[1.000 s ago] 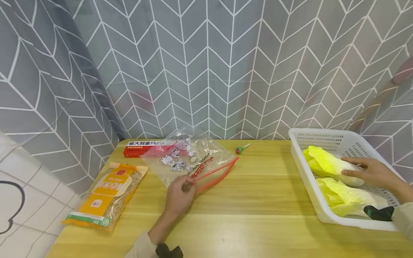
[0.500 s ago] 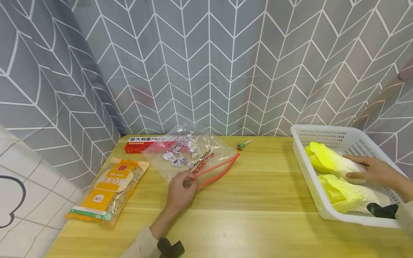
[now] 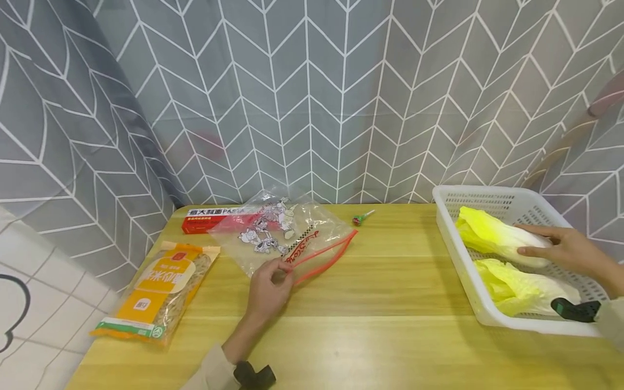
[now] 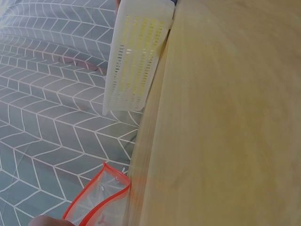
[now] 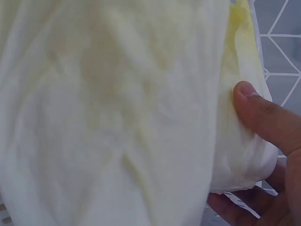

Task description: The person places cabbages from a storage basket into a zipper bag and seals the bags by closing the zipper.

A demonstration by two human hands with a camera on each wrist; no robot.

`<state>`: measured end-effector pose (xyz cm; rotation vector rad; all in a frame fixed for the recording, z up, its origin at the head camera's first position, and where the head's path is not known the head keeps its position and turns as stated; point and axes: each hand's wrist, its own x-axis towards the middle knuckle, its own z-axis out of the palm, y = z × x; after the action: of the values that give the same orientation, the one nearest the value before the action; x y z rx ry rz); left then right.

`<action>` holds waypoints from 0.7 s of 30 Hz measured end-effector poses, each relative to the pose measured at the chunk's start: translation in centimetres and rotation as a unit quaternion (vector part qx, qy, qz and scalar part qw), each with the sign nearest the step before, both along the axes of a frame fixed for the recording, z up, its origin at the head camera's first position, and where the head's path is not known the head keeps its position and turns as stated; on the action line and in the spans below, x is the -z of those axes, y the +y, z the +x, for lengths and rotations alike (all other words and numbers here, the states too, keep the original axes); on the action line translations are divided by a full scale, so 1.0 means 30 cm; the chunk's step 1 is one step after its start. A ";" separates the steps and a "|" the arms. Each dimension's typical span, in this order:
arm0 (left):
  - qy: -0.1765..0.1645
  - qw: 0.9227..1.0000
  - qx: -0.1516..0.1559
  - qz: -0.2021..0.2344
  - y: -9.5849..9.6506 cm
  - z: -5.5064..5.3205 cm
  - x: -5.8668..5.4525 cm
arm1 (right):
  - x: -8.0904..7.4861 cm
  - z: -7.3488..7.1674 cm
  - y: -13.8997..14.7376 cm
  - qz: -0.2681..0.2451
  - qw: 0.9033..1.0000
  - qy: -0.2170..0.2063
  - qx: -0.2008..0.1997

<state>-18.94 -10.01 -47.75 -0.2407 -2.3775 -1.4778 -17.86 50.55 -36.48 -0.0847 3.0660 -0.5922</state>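
Note:
My left hand (image 3: 270, 290) pinches the open edge of a clear zip bag (image 3: 319, 216) with a red seal and cartoon print. The bag lies on the table, and in the left wrist view its red-edged mouth (image 4: 101, 195) gapes a little. At the right, my right hand (image 3: 567, 252) grips the white base of the farther napa cabbage (image 3: 497, 235), in a white plastic basket (image 3: 460, 271). A second napa cabbage (image 3: 521, 287) lies nearer in that basket. The right wrist view has the thumb (image 5: 263, 113) along the gripped cabbage's side and fingers beneath its base.
A red pasta box (image 3: 200, 223) is at the back left, partly under the bag. In front of it lies an orange-and-clear packet (image 3: 156, 292) of grain-like food. A lollipop (image 3: 361, 218) sits near the table's back edge, before a grey patterned curtain (image 3: 302, 97).
My right hand and the gripped napa cabbage have risen slightly relative to the basket. My left hand stays at the bag's edge. The head view has shifted a little.

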 end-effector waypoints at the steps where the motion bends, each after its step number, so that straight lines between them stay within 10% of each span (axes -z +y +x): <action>1: 0.002 1.000 -0.002 -0.001 -0.002 -0.001 0.001 | -0.003 -0.001 -0.002 0.000 1.000 0.005 0.005; 21: 0.015 1.000 -0.001 0.015 -0.009 -0.004 0.004 | -0.080 0.019 -0.087 -0.039 0.990 0.092 0.097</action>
<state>-19.05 -10.29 -47.86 -0.2524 -2.3291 -1.4989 -17.30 47.94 -34.09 0.1684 3.2541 -0.7540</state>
